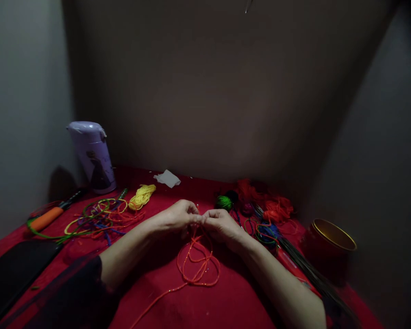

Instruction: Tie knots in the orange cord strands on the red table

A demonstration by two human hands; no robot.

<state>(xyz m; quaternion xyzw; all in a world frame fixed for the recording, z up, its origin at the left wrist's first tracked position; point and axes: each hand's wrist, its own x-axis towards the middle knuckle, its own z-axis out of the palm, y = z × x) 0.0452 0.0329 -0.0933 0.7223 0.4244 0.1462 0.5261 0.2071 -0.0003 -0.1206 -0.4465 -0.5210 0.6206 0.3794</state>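
Note:
My left hand [181, 214] and my right hand [221, 223] meet at the middle of the red cloth [164, 304], fingertips pinched together and touching. Between them they hold an orange-red cord [205, 283] flecked with shiny spots. Below the hands the cord falls into loose loops on the cloth, and one tail runs toward the near edge. A short bit of it shows just above the fingertips. The exact spot where the fingers grip the cord is too small to make out.
A lilac flask [92, 157] stands at the back left. Tangled coloured cords [102, 217], a yellow skein [142, 196] and an orange-handled tool [47, 219] lie left. White tissue [167, 178] is behind. Right are a green yarn ball [223, 202], red yarn [277, 208] and a gold-rimmed pot [332, 235].

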